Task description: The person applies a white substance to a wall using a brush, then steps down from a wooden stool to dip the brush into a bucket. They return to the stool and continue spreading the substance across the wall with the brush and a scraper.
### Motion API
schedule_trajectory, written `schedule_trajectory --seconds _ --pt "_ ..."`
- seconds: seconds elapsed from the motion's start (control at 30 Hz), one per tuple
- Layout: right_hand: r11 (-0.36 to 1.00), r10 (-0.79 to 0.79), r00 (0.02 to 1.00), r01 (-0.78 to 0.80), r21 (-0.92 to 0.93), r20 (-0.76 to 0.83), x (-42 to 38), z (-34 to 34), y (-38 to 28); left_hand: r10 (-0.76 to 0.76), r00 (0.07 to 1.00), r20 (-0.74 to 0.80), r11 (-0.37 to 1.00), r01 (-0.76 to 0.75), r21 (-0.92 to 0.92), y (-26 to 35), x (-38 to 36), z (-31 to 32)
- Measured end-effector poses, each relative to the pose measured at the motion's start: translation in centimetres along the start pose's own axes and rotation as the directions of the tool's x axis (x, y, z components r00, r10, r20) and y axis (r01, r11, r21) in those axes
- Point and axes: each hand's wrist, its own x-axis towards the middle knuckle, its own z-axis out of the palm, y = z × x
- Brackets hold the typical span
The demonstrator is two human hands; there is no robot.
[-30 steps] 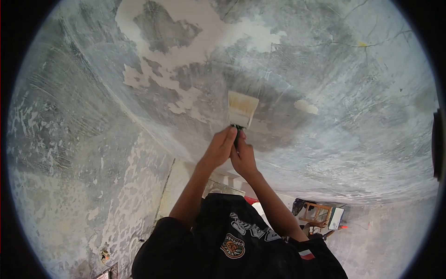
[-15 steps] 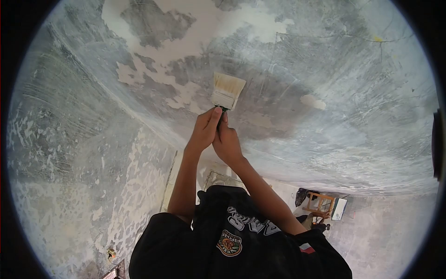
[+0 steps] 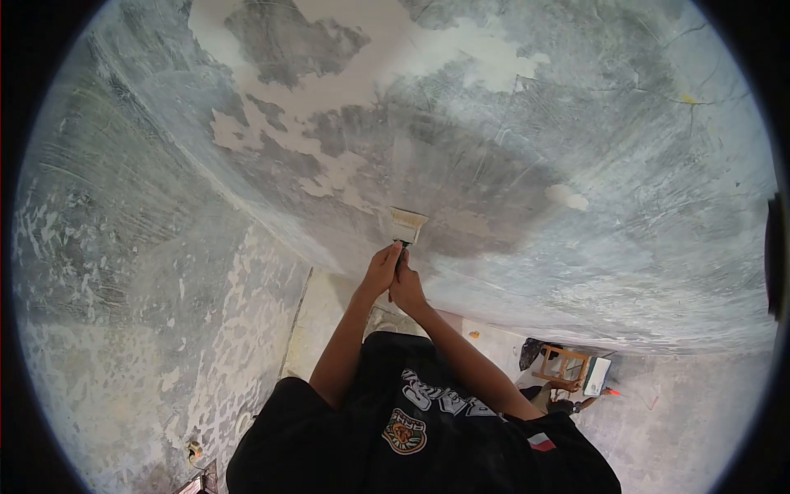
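Observation:
A wide flat paintbrush [image 3: 406, 226] with pale bristles is held out in front of my chest, bristles pointing away from me. Its bristle end appears to meet the patchy grey plastered surface [image 3: 461, 185], where a darker patch surrounds it. My left hand [image 3: 380, 271] grips the brush handle, thumb up near the base of the brush head. Pressed against it, my right hand [image 3: 407, 288] is closed around the same handle. Most of the dark handle is hidden by the fingers.
A rough, peeling wall [image 3: 164, 305] meets the plastered surface along a slanting corner at left. At lower right are a wooden frame [image 3: 563, 366], a whitish panel [image 3: 598, 376] and another person's arm [image 3: 586, 403]. Something small and yellow-orange [image 3: 194, 449] is on the left wall.
Both hands have drawn the paintbrush down and closer to my body; its bristles look more foreshortened. At lower right, the other person's arm has come further into view beside the panel.

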Motion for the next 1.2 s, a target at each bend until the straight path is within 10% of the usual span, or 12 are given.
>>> schedule_trajectory --seconds 0.47,0.53,0.8,0.93,1.07,1.2 --pt "0.946 0.239 0.926 -0.289 0.144 0.293 -0.2 3.2 5.1 -0.247 0.969 -0.002 0.953 0.243 0.18 -8.5 -0.5 -2.2" --pt "0.849 0.4 0.803 -0.506 0.152 0.443 0.0 3.6 6.3 -0.347 0.938 0.022 0.9 0.326 0.289 -12.6 0.5 -3.0" --pt "0.817 0.442 0.725 -0.569 0.098 0.527 -1.5 1.2 4.1 -0.585 0.81 -0.038 0.805 0.574 -0.151 -10.2 -3.5 -2.4" --pt "0.968 0.214 0.86 -0.251 0.018 0.463 -4.5 -1.2 -3.1 -0.508 0.854 -0.116 0.855 0.482 -0.194 2.6 -7.5 -1.4" --pt "0.981 -0.113 0.963 0.07 0.181 0.243 -7.2 -4.9 -13.4 -0.097 0.994 -0.058 0.99 0.091 -0.109 14.8 -8.9 -0.4" --pt "0.889 -0.457 0.889 0.457 0.017 0.018 -4.9 -7.4 -18.5 0.192 0.979 0.071 0.978 -0.197 0.073 24.4 -7.6 0.4"
